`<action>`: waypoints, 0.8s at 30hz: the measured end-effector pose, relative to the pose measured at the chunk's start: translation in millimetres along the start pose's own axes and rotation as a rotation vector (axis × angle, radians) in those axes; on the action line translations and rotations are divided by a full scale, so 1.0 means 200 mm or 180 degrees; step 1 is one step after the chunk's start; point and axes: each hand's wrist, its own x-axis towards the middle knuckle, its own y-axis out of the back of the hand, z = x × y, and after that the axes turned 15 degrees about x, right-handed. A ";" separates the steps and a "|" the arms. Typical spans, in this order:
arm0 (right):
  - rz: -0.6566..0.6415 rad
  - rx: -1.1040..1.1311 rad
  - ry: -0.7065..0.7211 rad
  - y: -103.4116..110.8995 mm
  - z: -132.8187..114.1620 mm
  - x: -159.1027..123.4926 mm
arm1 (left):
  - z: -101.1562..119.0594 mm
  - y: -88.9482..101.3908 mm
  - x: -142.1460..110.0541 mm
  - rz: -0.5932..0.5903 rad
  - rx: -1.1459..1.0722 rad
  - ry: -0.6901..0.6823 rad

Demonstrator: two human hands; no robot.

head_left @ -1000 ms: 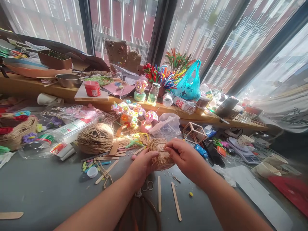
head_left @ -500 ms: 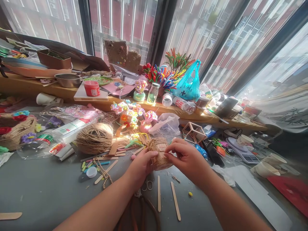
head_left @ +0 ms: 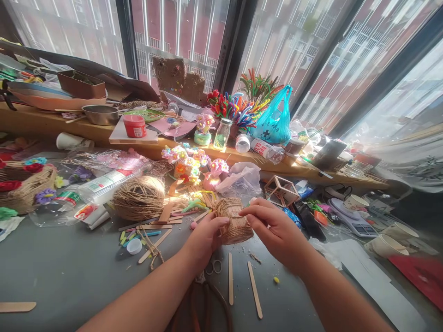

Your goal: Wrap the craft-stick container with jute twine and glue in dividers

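A small barrel-shaped piece wrapped in jute twine (head_left: 236,230) is held up over the table, tilted, with a paler patch on the side toward me. My left hand (head_left: 205,235) is closed round its left side, thumb on the front and the other fingers hidden behind. From the right, my right hand (head_left: 273,230) reaches in with its index fingertip on the upper wrapping and the other fingers bent, apart from it. I see nothing held in that hand. Below lie scissors (head_left: 213,266) and two flat wooden sticks (head_left: 255,289). A big twine ball (head_left: 138,198) sits to the left.
Behind my hands stand yarn flowers (head_left: 188,159) and a wooden frame (head_left: 281,190). Plastic bottles (head_left: 104,186) lie left. On the right are a scale (head_left: 356,221), paper cups (head_left: 387,245) and white paper (head_left: 380,281). A cluttered ledge (head_left: 145,146) runs along the window.
My right index finger has straightened over the wrapping from a more pinched pose, and the hand sits slightly lower. My left hand keeps its hold. The whole view has shifted a little.
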 end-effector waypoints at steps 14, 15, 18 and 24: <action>0.0136 -0.0041 0.0230 -0.04 0.02 -0.06 | 0.01 -0.02 -0.01 0.0144 -0.0051 -0.0037; 0.0113 -0.0094 0.0241 -0.04 0.02 -0.06 | 0.01 -0.02 -0.01 0.0152 -0.0038 -0.0030; 0.0004 -0.0198 0.0331 -0.04 0.02 -0.07 | 0.01 -0.01 -0.01 0.0123 0.0014 0.0010; 0.1203 0.0138 0.0077 -0.08 0.08 -0.12 | -0.01 0.00 0.00 0.0094 0.0009 0.0020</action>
